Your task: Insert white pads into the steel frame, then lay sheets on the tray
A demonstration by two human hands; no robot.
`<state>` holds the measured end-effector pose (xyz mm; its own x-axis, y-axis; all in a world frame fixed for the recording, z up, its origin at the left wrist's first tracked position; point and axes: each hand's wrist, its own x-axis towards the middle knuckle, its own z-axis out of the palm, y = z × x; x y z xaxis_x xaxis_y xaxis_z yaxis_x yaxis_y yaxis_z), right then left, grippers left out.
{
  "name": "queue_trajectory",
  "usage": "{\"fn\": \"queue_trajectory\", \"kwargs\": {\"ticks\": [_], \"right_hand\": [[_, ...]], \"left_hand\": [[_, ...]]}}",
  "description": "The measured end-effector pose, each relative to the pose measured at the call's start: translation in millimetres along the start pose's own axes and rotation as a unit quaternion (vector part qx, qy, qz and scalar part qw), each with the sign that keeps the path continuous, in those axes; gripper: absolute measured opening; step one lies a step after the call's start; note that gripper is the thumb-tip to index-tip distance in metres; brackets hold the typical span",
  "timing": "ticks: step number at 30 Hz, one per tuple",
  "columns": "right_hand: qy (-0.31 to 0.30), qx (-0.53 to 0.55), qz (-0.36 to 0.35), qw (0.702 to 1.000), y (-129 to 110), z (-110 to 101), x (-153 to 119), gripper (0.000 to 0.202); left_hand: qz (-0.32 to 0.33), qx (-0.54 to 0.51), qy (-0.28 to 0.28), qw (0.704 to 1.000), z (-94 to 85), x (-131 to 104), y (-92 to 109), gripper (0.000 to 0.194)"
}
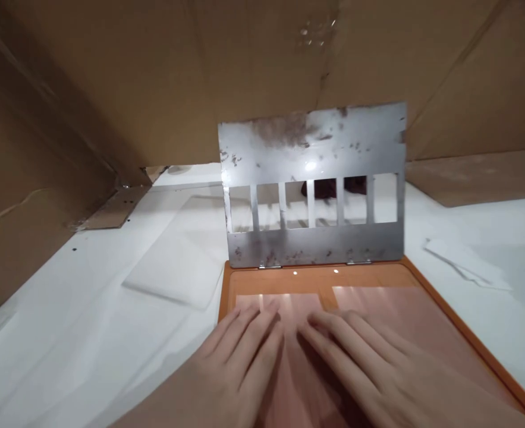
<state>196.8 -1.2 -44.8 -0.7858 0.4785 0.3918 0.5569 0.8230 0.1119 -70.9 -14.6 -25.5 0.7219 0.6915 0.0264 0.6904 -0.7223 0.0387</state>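
My left hand lies flat with its fingers stretched forward over a pinkish translucent sheet. My right hand rests flat too, its fingers angled inward near the gap between that sheet and a second pinkish sheet on the right. Both sheets lie on an orange board with a raised rim. Hinged to the board's far edge, a metal plate stands upright, stained with brown-red marks and cut with a row of several rectangular windows. Neither hand grips anything that I can see.
Cardboard walls enclose the back and sides. On the white surface a thin white sheet lies to the left and folded white paper to the right. Something dark red shows through the plate's windows.
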Motion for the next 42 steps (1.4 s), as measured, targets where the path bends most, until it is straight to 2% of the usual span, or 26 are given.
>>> {"fn": "queue_trajectory", "kwargs": {"ticks": [3, 5, 7, 10, 13, 20, 25, 30, 32, 39, 42], "right_hand": [[-0.104, 0.07, 0.044, 0.991, 7.5, -22.6, 20.3, 0.042], [-0.19, 0.156, 0.095, 0.965, 12.0, -30.4, 32.6, 0.056], [-0.244, 0.209, 0.134, 0.938, 15.4, -33.5, 42.4, 0.065], [-0.273, 0.204, 0.148, 0.929, 16.6, -34.9, 52.4, 0.066], [-0.297, 0.174, 0.131, 0.93, 13.7, -38.0, 58.3, 0.069], [-0.317, 0.167, 0.148, 0.922, 7.2, -46.6, 61.3, 0.069], [-0.28, 0.176, 0.145, 0.932, 7.7, -32.3, 50.6, 0.068], [-0.23, 0.155, 0.164, 0.947, 3.7, -20.6, 39.1, 0.056], [-0.228, 0.14, 0.163, 0.95, 2.7, -20.5, 37.0, 0.055], [-0.241, 0.123, 0.146, 0.951, 5.7, -24.8, 29.4, 0.068], [-0.234, 0.104, 0.147, 0.955, 3.6, -18.2, 26.6, 0.069]], "left_hand": [[-0.041, -0.124, -0.06, 0.99, -18.0, 9.7, 3.6, 0.08], [-0.077, -0.187, -0.116, 0.972, -29.1, 15.8, 5.2, 0.094], [-0.115, -0.214, -0.171, 0.955, -37.7, 21.3, 5.3, 0.111], [-0.149, -0.219, -0.207, 0.942, -45.6, 28.8, 5.4, 0.118], [-0.148, -0.218, -0.206, 0.942, -48.7, 34.4, 8.4, 0.116], [-0.158, -0.235, -0.176, 0.943, -48.4, 28.1, 14.2, 0.103], [-0.162, -0.245, -0.178, 0.939, -46.2, 26.2, 15.1, 0.111], [-0.174, -0.241, -0.168, 0.94, -44.7, 29.3, 19.5, 0.107], [-0.185, -0.238, -0.177, 0.937, -44.5, 28.7, 20.9, 0.107], [-0.17, -0.212, -0.172, 0.947, -44.4, 24.1, 19.8, 0.1], [-0.161, -0.217, -0.136, 0.953, -31.1, 19.0, 13.8, 0.096]]}}
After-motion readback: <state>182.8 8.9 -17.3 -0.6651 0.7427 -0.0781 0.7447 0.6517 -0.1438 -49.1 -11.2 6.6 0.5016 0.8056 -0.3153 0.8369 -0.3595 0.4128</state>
